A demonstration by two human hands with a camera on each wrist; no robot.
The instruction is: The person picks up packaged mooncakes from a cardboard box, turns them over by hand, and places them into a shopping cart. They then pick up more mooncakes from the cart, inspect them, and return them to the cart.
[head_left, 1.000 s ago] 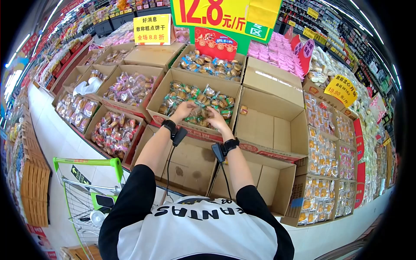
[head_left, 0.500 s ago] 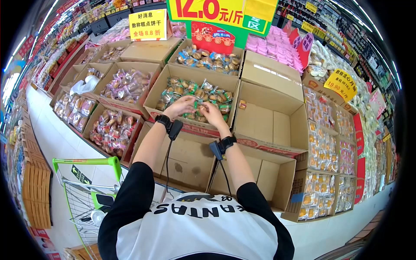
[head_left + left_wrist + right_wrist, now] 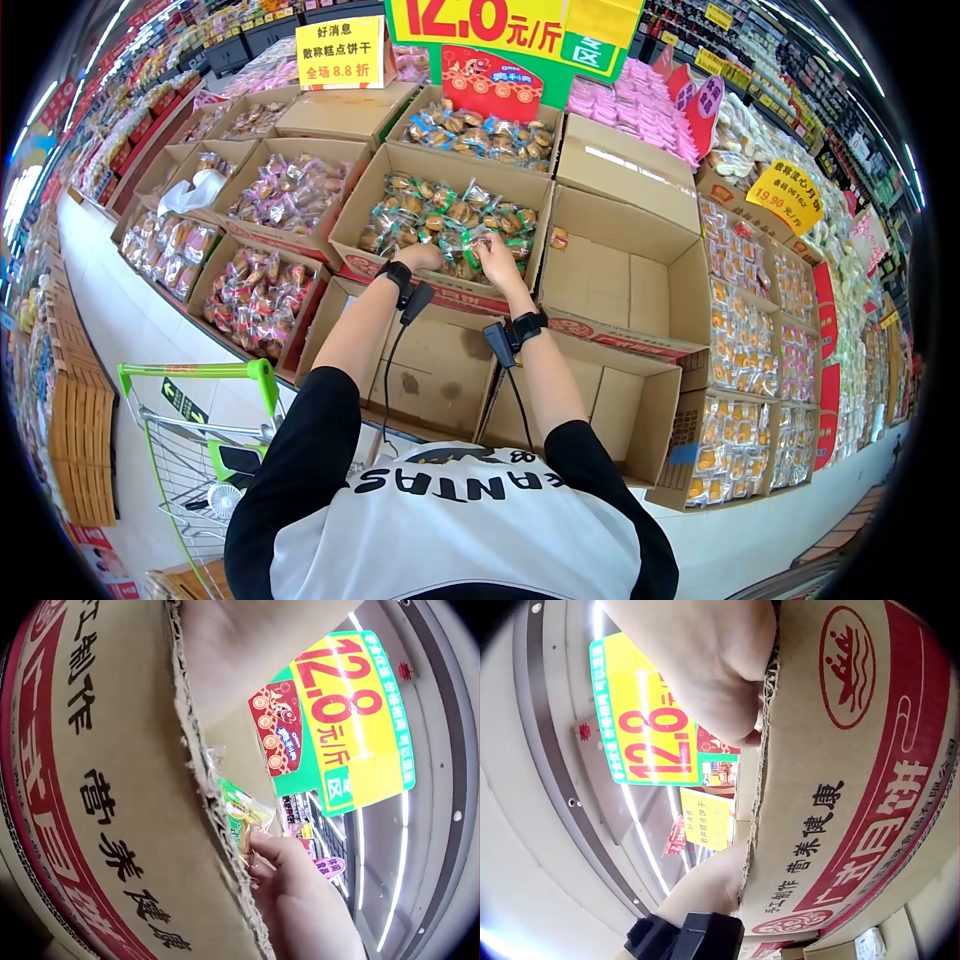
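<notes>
Left wrist view: pinching green-trimmed packet (image 3: pixel 241 806) in right hand (image 3: pixel 296 889), inside cardboard box (image 3: pixel 127 787); not revealing left hand (image 3: pixel 425 257)'s grip. Probably handling light, slippery, crushable; favouring wrapper edge.

At 12 o'clock in the head view, a yellow-and-green price board (image 3: pixel 515 25) is cut off at the top edge; both wrist views show it reading "12.8", with "元/斤" clear in the left one. A yellow notice (image 3: pixel 340 55) at 11 o'clock states "好消息 散称糕点饼干 全场 8.8 折", and a yellow tag (image 3: pixel 785 200) at 2 o'clock gives "19.90 元/斤". The carton (image 3: pixel 832 787) bears "手工制作 营养健康" and "广式月饼" in the right wrist view, while the shirt (image 3: pixel 455 530), at 6 o'clock, shows "ANTAS", inverted.
</notes>
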